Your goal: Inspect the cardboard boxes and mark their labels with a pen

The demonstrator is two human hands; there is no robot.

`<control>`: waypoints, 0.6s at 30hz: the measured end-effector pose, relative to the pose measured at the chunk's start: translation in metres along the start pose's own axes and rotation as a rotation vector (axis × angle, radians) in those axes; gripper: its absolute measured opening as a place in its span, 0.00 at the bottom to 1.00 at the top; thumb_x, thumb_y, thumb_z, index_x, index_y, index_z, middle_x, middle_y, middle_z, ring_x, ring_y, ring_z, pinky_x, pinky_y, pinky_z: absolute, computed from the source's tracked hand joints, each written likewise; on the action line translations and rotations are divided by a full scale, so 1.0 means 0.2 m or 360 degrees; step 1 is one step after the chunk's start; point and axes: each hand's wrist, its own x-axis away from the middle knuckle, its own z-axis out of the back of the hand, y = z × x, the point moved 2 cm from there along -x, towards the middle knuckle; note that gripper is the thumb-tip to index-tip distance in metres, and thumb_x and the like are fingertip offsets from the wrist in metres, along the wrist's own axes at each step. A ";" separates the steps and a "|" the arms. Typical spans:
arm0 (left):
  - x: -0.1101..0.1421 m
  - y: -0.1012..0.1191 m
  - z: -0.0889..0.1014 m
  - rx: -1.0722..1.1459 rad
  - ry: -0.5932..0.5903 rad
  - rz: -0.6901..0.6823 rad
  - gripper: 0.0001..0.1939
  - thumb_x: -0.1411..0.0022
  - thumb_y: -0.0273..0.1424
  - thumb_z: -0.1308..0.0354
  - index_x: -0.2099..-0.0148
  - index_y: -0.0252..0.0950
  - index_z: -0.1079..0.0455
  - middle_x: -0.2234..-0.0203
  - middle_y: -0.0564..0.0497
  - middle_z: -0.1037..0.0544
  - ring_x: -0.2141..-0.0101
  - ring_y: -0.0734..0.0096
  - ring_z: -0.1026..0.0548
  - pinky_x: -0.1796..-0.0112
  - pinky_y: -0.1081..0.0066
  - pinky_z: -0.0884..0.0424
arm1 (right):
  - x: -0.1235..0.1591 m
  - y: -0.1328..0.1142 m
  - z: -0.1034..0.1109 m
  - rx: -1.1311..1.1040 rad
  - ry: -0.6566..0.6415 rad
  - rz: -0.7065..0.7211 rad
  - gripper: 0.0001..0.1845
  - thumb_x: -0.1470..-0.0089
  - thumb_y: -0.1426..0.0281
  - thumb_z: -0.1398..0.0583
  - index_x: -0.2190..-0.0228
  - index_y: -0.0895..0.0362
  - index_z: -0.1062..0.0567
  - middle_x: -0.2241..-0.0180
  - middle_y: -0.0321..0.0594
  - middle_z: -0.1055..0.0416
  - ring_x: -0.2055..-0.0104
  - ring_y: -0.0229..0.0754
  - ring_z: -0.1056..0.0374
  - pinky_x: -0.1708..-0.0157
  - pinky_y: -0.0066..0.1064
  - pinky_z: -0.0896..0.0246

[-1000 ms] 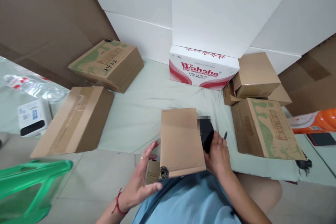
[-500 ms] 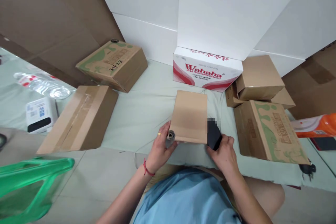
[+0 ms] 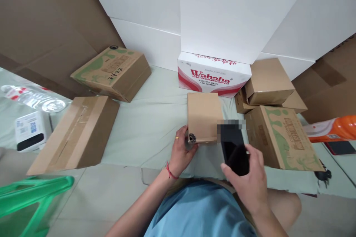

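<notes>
A small plain cardboard box [image 3: 203,113] lies on the pale green cloth in front of me. My left hand [image 3: 182,152] grips its near left corner, fingers along the side and thumb at the front, beside a dark, torn-looking patch. In my right hand [image 3: 247,166] is a black smartphone [image 3: 235,148], held by its edges between thumb and fingers. The phone is raised at the box's right side, its dark face towards me. Pixel blocks cover the phone's top end.
Behind stands a white-and-red Wahaha carton [image 3: 213,76]. Stacked boxes [image 3: 269,81] and a coconut-print box [image 3: 289,139] are at right, near an orange-labelled bottle [image 3: 333,129]. At left are two cardboard boxes [image 3: 75,133], a clear bottle [image 3: 36,98] and a green stool [image 3: 36,192].
My right hand has lifted the phone up and tilted it, so more of its dark face shows. The view has shifted a little; my left hand still holds the box's corner.
</notes>
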 end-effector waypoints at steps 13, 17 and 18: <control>0.02 -0.04 -0.03 0.0039 0.0132 0.0106 0.16 0.33 0.45 0.35 0.49 0.42 0.23 0.59 0.41 0.18 0.58 0.46 0.19 0.58 0.49 0.20 | 0.12 -0.31 -0.27 -0.0207 -0.0222 0.0290 0.43 0.44 0.59 0.31 0.33 0.51 0.41 0.41 0.56 0.33 0.43 0.60 0.26 0.52 0.52 0.19; 0.02 -0.05 -0.04 -0.0010 0.0105 0.0075 0.21 0.37 0.40 0.33 0.43 0.41 0.25 0.51 0.39 0.18 0.50 0.43 0.20 0.51 0.45 0.21 | 0.11 -0.30 -0.25 -0.0192 -0.0178 0.0271 0.41 0.43 0.58 0.32 0.34 0.51 0.40 0.41 0.55 0.33 0.43 0.60 0.27 0.51 0.51 0.20; 0.02 -0.04 -0.04 -0.0023 0.0098 0.0065 0.24 0.38 0.38 0.32 0.41 0.40 0.26 0.48 0.38 0.19 0.48 0.43 0.21 0.49 0.45 0.21 | 0.10 -0.30 -0.24 -0.0191 -0.0144 0.0267 0.40 0.42 0.57 0.32 0.35 0.52 0.39 0.42 0.55 0.33 0.43 0.60 0.27 0.50 0.51 0.21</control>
